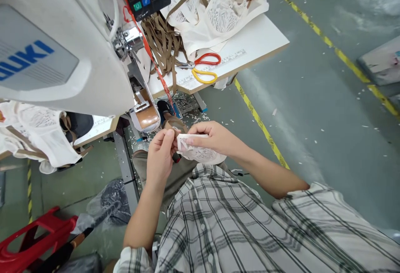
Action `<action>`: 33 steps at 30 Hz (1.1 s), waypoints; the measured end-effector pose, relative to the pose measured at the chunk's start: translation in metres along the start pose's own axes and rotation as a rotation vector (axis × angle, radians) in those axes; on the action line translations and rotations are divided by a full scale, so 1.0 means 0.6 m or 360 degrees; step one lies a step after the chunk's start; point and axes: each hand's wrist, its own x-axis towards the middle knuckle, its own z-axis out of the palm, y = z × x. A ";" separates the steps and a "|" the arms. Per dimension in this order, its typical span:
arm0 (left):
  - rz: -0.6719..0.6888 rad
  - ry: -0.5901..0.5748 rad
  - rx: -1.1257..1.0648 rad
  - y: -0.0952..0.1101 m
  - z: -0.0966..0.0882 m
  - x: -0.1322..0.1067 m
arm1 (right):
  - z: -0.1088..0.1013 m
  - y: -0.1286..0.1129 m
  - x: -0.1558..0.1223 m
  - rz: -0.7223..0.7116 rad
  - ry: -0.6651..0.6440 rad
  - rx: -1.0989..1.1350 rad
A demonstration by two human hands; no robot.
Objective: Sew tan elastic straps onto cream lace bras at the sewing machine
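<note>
My right hand (215, 139) grips a white lace bra piece (201, 153) above my lap, its thumb lying over the top edge. My left hand (160, 154) is closed in a pinch at the left end of that piece, thumb against forefinger. Just behind the fingertips a tan-brown band (177, 125) shows; whether the left fingers hold it or the lace edge is hard to make out. Both hands are close together, in front of the narrow arm (146, 116) of a white sewing machine (75, 56).
Scissors (204, 66) with red and yellow handles lie on the white table (256, 39), near brown straps (164, 43) and piled white lace bras (218, 10). More bras (37, 131) lie at left. A red stool (40, 233) stands lower left. A red cord (153, 56) hangs beside the machine.
</note>
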 end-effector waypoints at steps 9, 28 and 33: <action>0.0381 -0.0235 -0.0026 -0.010 -0.013 -0.023 | 0.000 0.031 -0.015 -0.1028 0.0655 -0.1083; 0.0700 -0.0230 0.0381 -0.041 -0.038 -0.044 | 0.007 0.054 -0.012 -0.1021 0.0615 -0.1203; 0.0722 -0.0189 0.0350 -0.027 -0.033 -0.043 | 0.012 0.044 -0.016 -0.0925 0.0424 -0.1108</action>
